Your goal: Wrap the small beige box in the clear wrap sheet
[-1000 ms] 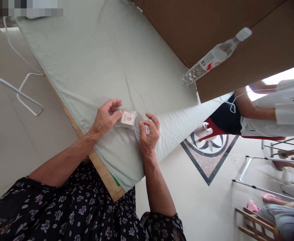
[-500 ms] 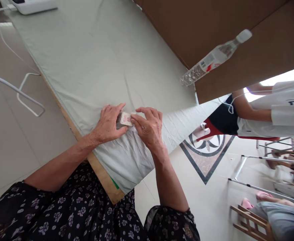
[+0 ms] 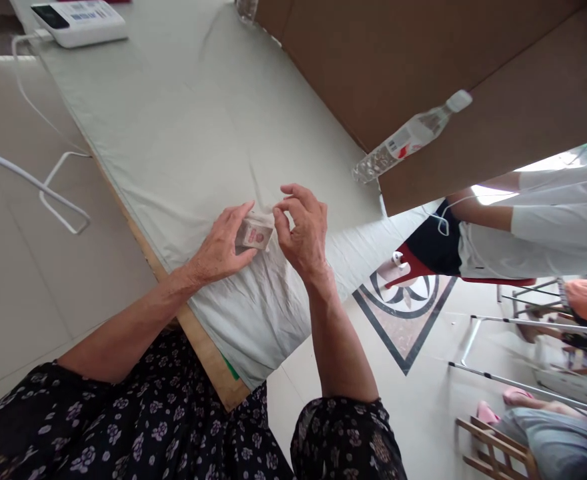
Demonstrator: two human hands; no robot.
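Note:
A small pale box [image 3: 256, 235] with red print and a grey side stands on the cloth-covered table [image 3: 173, 133]. What looks like thin clear wrap shows at its edges. My left hand [image 3: 223, 243] holds the box from the left, thumb below and fingers above. At the box's upper right corner, my right hand [image 3: 303, 230] is closed in a pinch of thumb and index finger, other fingers curled. Whatever lies between those fingertips is too small to make out, perhaps a bit of the wrap.
A clear plastic bottle [image 3: 408, 140] stands by a large brown cardboard sheet [image 3: 423, 53] at the right. A white device [image 3: 81, 23] with a cable sits at the far left. Beyond the table, a person in a white shirt [image 3: 548, 233] sits near metal frames and a wooden stool [image 3: 498, 447].
My right hand has drawn slightly up and right from the box's printed face, its fingertips now pinched at the corner. My left hand still holds the box. The view has shifted a little.

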